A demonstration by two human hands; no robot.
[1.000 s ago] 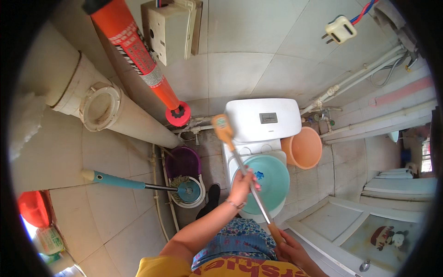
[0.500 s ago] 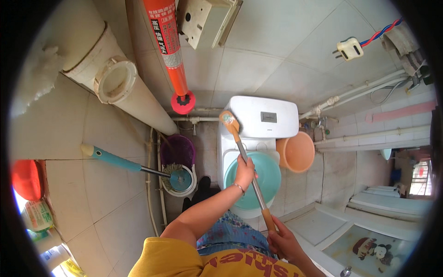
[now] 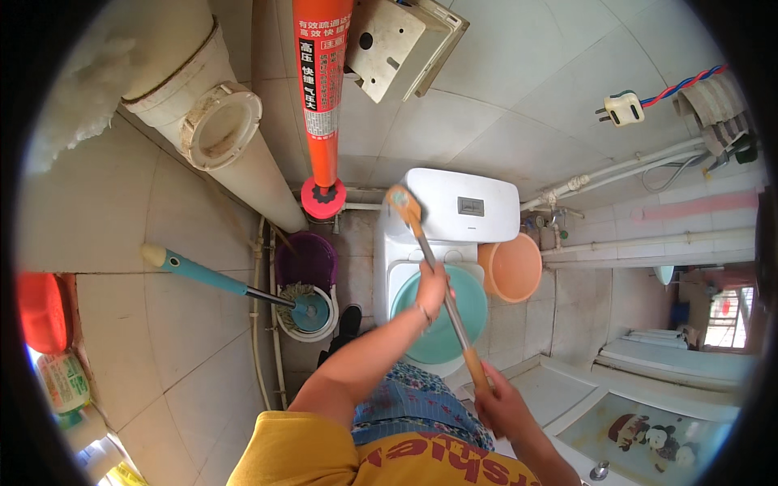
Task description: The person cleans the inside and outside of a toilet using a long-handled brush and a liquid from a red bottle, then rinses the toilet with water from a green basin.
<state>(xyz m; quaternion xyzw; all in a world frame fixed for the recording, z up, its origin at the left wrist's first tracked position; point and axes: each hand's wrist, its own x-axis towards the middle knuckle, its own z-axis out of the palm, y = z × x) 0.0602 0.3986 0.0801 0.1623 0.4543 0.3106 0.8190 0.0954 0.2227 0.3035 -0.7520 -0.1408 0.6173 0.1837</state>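
Both my hands grip a long pole (image 3: 459, 326) with a metal shaft and orange-tan end sections. My left hand (image 3: 432, 290) is wrapped round the shaft at about its middle. Lower down, my right hand (image 3: 501, 400) closes on the tan near section, and the pole's near end is hidden below it. The rounded far end overlaps the left side of the white toilet's tank (image 3: 494, 194). Under the pole and my left hand, a teal basin (image 3: 475, 317) rests on top of the toilet bowl.
An orange bucket (image 3: 515, 267) stands right of the toilet. To its left are a purple bucket (image 3: 306, 253) and a white-rimmed bucket (image 3: 329, 332) holding a blue-handled mop (image 3: 207, 275). A red tube-shaped tool (image 3: 324, 154) hangs before the wall, near thick pipes (image 3: 267, 174). A plug (image 3: 622, 108) dangles at right.
The pole and both my hands have shifted slightly away from me, up the picture. The whole view has moved a little; the red tool appears further right and lower.
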